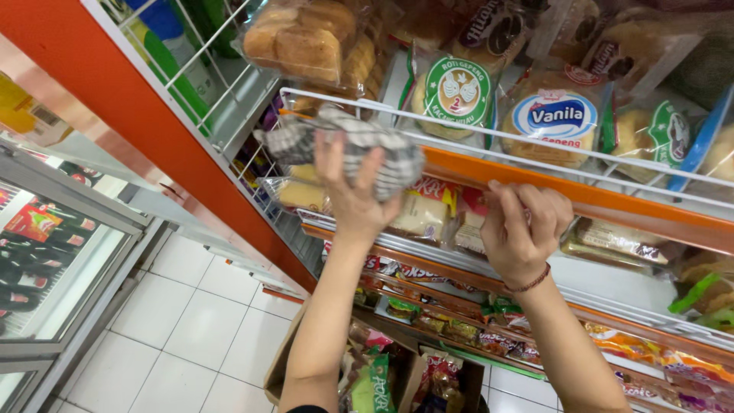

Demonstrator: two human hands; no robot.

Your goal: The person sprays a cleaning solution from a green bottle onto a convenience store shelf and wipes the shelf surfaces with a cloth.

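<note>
Overhead, orange-edged bread shelf [581, 200] above white tiled floor [191, 336].

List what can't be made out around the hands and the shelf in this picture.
Head view:
- Left hand: the checked cloth covers its fingertips.
- Right hand: fingertips curl over the orange shelf edge; contact beneath hidden.
- Bread packs on top: cut by the frame edge.
- Lower snack packets: blurred, partly behind the arms.

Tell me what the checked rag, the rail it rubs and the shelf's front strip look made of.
Checked rag in the left hand: soft woven cloth, matte, bunched in folds. Rail: thin wire, probably white-coated metal, smooth with a slight sheen. Front strip under the right hand: glossy orange, likely plastic or painted metal; the look leaves it open.
</note>
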